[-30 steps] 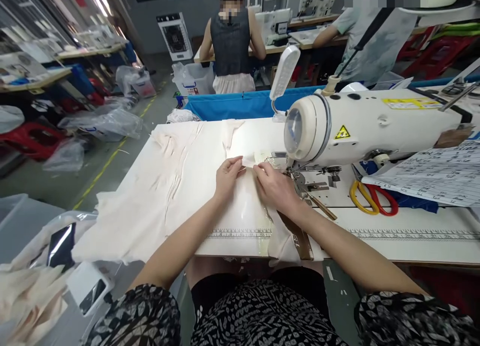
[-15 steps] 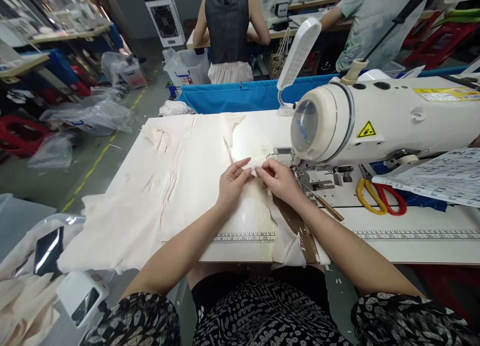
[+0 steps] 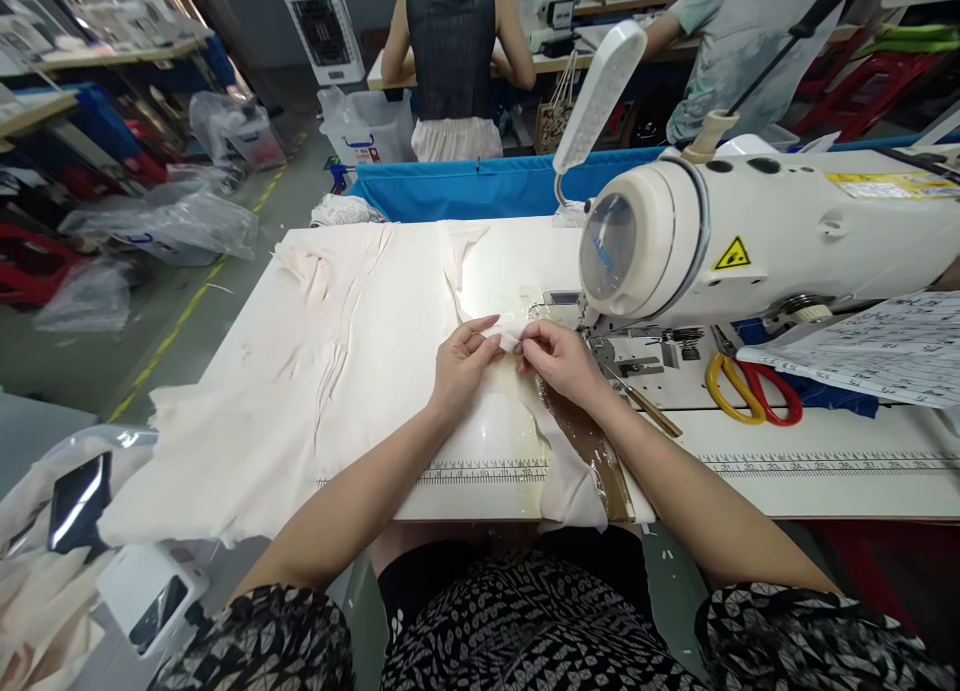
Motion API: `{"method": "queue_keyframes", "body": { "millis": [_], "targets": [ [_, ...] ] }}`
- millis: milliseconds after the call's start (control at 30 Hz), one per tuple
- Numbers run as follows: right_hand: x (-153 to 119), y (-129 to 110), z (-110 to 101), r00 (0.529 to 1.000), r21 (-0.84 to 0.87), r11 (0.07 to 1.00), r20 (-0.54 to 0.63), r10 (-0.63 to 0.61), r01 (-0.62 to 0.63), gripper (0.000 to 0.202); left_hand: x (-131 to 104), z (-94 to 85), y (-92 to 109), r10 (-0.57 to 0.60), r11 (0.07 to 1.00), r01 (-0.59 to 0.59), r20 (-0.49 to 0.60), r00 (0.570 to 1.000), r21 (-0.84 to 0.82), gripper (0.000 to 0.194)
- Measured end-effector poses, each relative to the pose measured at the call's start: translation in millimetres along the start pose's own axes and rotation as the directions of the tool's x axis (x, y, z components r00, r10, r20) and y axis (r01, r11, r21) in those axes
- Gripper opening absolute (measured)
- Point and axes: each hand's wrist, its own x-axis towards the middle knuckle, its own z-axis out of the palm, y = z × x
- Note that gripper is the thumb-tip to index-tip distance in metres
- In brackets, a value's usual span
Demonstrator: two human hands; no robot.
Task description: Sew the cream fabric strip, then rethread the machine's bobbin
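Between my two hands a narrow strip of pale pink fabric (image 3: 511, 337) is pinched and held just above the table, left of the needle area. My left hand (image 3: 466, 361) grips it between thumb and fingers. At its right part, my right hand (image 3: 556, 359) pinches the same strip. One tail of the strip runs up the table to the back; another hangs toward the front edge over a brown taped band (image 3: 581, 431). The sewing machine (image 3: 675, 231) stands just right of my right hand. A larger pale pink fabric piece (image 3: 247, 401) lies spread to the left.
Scissors with yellow and red handles (image 3: 754, 389) and a thin wooden-handled tool (image 3: 652, 411) lie right of my right forearm. A printed paper sheet (image 3: 862, 351) sits under the machine arm. A phone (image 3: 79, 501) rests at lower left. Two people sit beyond the blue cloth (image 3: 480, 186).
A little more of the strip shows between my hands, and its right part has turned slightly downward. Both hands stay pinched on it; the whole view has shifted slightly.
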Motion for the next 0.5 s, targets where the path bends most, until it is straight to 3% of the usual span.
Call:
{"method": "queue_keyframes", "body": {
  "millis": [133, 233, 367, 500],
  "targets": [
    [-12, -10, -2, 0.988, -0.271, 0.960, -0.111, -0.107, 0.074, 0.013, 1, -1.2, 0, -0.009, 1.000, 0.009, -0.018, 1.000, -0.011, 0.044],
    [-14, -14, -2, 0.979, -0.415, 0.901, -0.096, -0.180, 0.125, 0.018, 0, -0.9, 0, -0.006, 1.000, 0.006, -0.013, 1.000, -0.009, 0.042],
    [-10, -15, 0, 0.972, -0.486, 0.855, -0.046, -0.232, 0.181, 0.026, -3, 0.8, 1, 0.014, 1.000, -0.013, -0.008, 1.000, 0.020, 0.040],
    [-7, -16, 0, 0.972, -0.468, 0.866, -0.057, -0.230, 0.178, 0.027, -2, 0.1, 0, 0.015, 0.999, -0.014, -0.004, 1.000, 0.039, 0.042]
  ]
}}
